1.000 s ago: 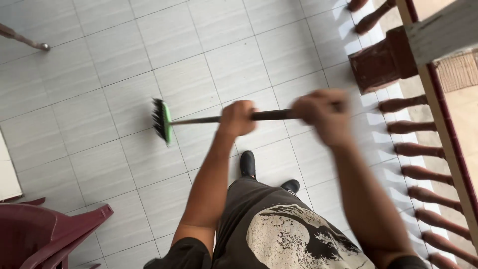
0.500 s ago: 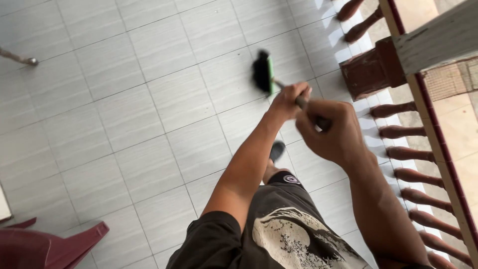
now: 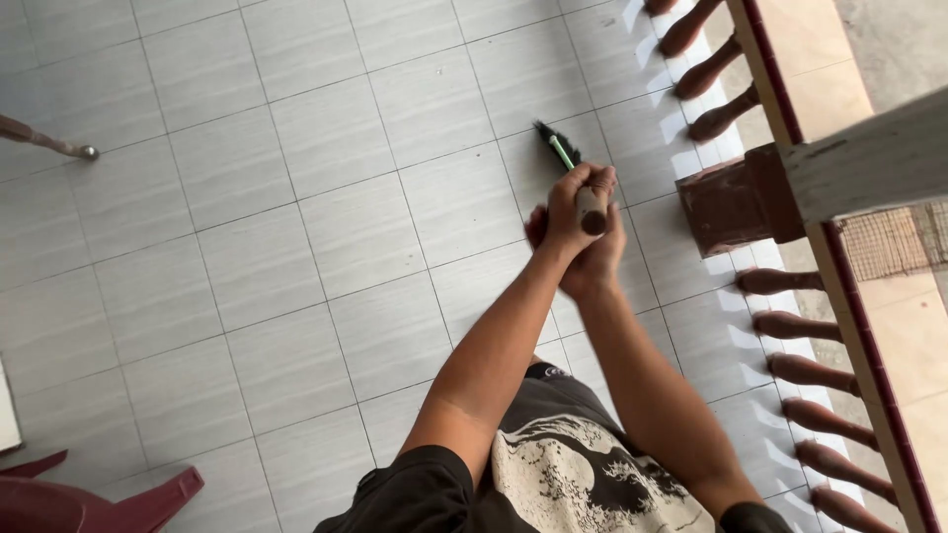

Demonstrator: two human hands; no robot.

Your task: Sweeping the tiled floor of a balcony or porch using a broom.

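Both hands, left and right, have their fingers clamped around the broom handle, stacked close together. The broom head rests on the tiled floor near the balusters; a wide stroke could knock the bristles against them.

A broom is held in both hands over a grey tiled floor.

The dark handle end is gripped by the left hand, and the right hand is closed around it just below, the two hands touching. The black bristles with a green head are seen on the tiles near a red-brown baluster railing. A dark red plastic chair is seen at the lower left corner.
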